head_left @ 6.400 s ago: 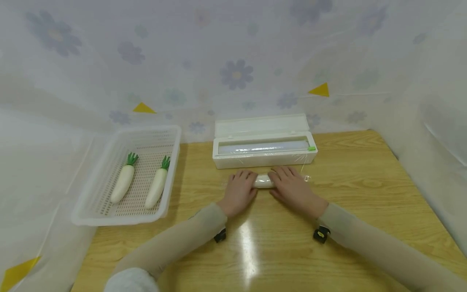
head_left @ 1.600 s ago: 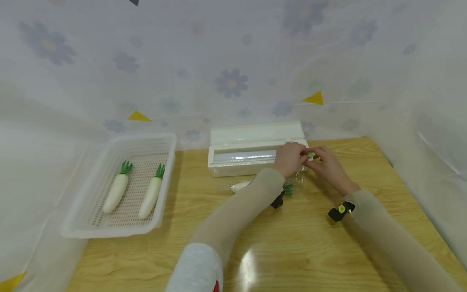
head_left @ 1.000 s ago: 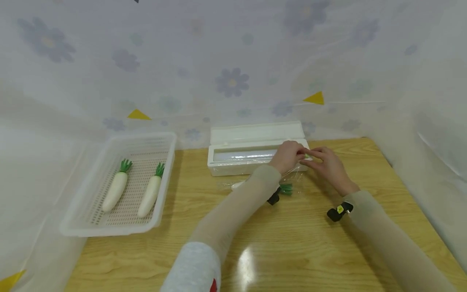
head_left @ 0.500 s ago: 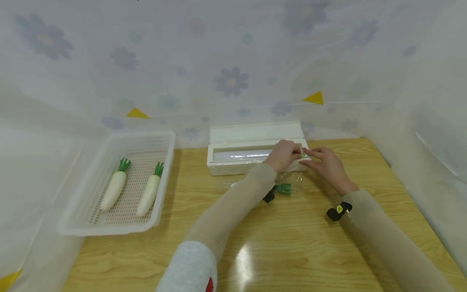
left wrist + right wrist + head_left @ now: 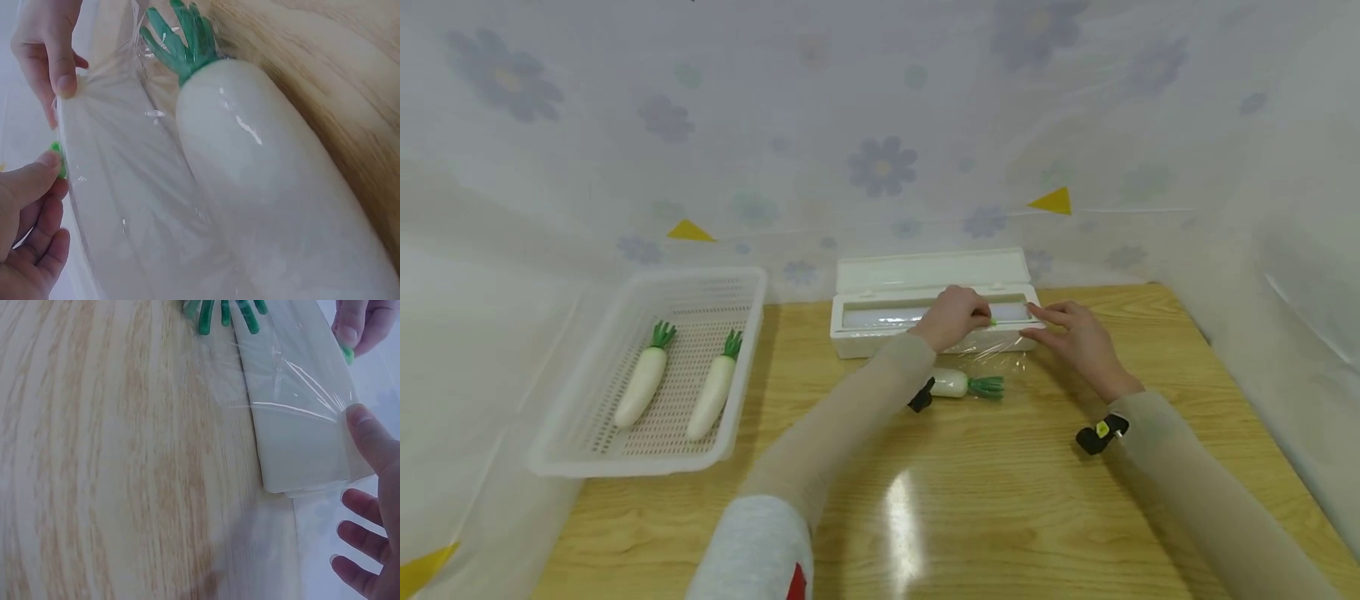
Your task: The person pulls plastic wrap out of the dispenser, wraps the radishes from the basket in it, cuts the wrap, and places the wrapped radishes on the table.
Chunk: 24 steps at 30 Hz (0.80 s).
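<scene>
In the head view, a white cling film box (image 5: 861, 344) stands lid-up at the table's back, its film roll (image 5: 880, 317) inside. My left hand (image 5: 955, 318) pinches a small green slide cutter (image 5: 347, 355) on the box's front edge, about two thirds along. The right hand (image 5: 1078, 342) grips the box's right end, thumb pressing the film on the front edge and index finger over the rim. Clear cling film (image 5: 300, 387) drapes down the front in creases. Just before the box lies a film-wrapped white radish (image 5: 250, 144) with green leaf stubs, partly hidden by my left wrist in the head view.
A white perforated basket (image 5: 747, 392) stands at the left with two more white radishes, one (image 5: 642, 387) on its left side and another (image 5: 711, 398) on its right. A flower-patterned plastic curtain (image 5: 790, 108) hangs right behind the wooden table (image 5: 1000, 500).
My hands have gone from the wrapped radish to the box. The left hand has slid the green cutter leftward from the right end; the right hand stays there. More of the radish shows.
</scene>
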### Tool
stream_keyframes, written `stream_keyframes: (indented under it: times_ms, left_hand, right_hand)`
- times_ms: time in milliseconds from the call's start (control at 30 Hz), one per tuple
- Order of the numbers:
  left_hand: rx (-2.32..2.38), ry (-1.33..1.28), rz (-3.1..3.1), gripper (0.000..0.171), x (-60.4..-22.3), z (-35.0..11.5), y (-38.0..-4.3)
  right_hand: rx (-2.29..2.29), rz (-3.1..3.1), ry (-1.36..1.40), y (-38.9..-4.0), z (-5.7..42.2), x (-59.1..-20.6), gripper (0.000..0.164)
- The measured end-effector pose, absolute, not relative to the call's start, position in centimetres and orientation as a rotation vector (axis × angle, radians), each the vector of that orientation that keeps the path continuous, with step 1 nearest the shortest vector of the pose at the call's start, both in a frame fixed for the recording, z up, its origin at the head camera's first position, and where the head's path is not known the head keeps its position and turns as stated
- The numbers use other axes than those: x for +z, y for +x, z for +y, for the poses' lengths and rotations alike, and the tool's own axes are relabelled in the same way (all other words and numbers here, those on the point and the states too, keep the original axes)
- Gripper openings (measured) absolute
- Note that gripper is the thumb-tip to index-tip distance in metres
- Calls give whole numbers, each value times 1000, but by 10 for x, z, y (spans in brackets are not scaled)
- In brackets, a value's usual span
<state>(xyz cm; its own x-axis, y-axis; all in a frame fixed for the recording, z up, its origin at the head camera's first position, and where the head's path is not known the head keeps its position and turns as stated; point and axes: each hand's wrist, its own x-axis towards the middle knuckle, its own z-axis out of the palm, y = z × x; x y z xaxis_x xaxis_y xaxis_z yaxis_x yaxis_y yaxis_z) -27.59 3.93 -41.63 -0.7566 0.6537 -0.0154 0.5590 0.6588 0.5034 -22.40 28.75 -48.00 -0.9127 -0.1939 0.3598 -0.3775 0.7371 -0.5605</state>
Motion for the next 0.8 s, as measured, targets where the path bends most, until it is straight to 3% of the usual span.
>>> stream_keyframes:
  times_ms: [533,800]
  left_hand:
    - [813,943,2699,17,-418,-22,-270]
    - [842,926,2710,17,-416,-33,-263]
  right_hand:
    - [901,-2531,539,-227,288,-485,52]
    - [890,-2610,446,-219,280,-485,55]
